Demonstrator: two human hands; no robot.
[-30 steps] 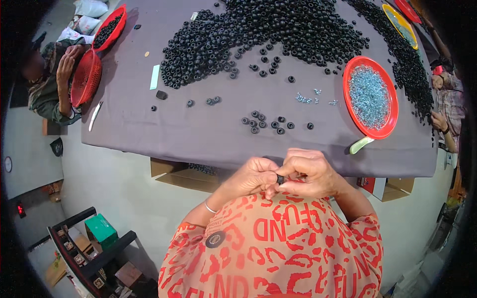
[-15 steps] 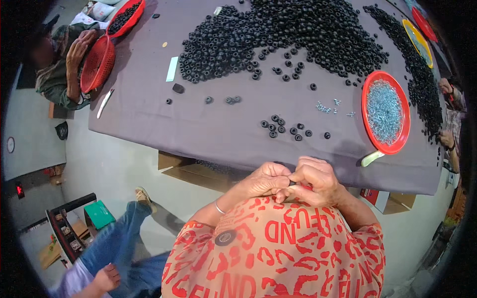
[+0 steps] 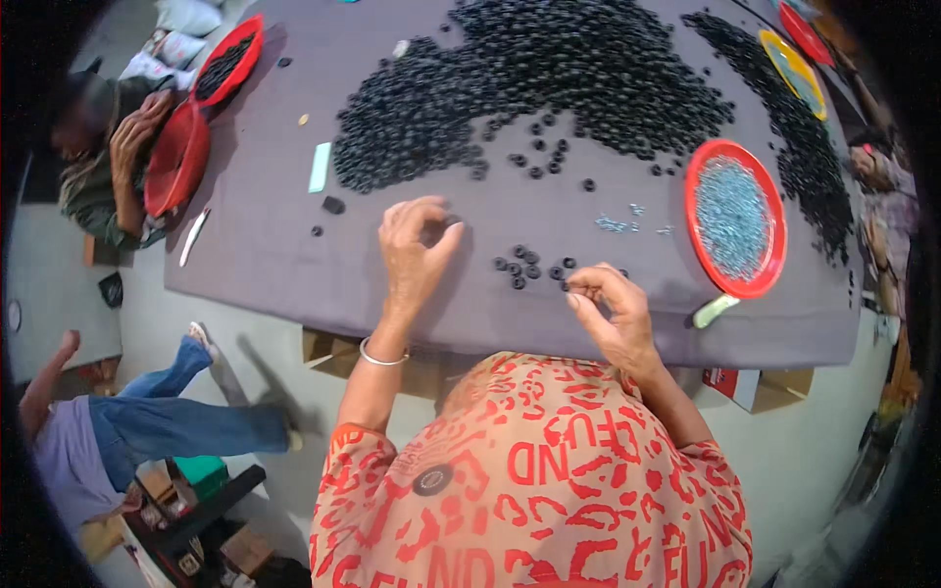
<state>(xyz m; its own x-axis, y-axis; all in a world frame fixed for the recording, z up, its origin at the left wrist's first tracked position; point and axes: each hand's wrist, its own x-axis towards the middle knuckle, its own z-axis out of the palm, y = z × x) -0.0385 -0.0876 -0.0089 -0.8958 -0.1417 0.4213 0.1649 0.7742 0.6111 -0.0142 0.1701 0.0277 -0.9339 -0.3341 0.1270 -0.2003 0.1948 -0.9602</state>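
Left hand [image 3: 409, 250], thumb and fingers wide, and right hand [image 3: 624, 314], fingertips narrowed, contents indeterminable, flank black ring-shaped, seemingly plastic pieces [image 3: 517, 269], grouped presumably for easy reach; round red plastic tray [image 3: 750, 291] lies beyond the latter hand's right.

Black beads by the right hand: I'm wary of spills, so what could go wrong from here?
The right hand is close to the small group of black beads, so a careless brush could scatter them, perhaps off the table. The pale green handle sticks out by the red plate; bumping it might jog the plate and spill some metal bits.
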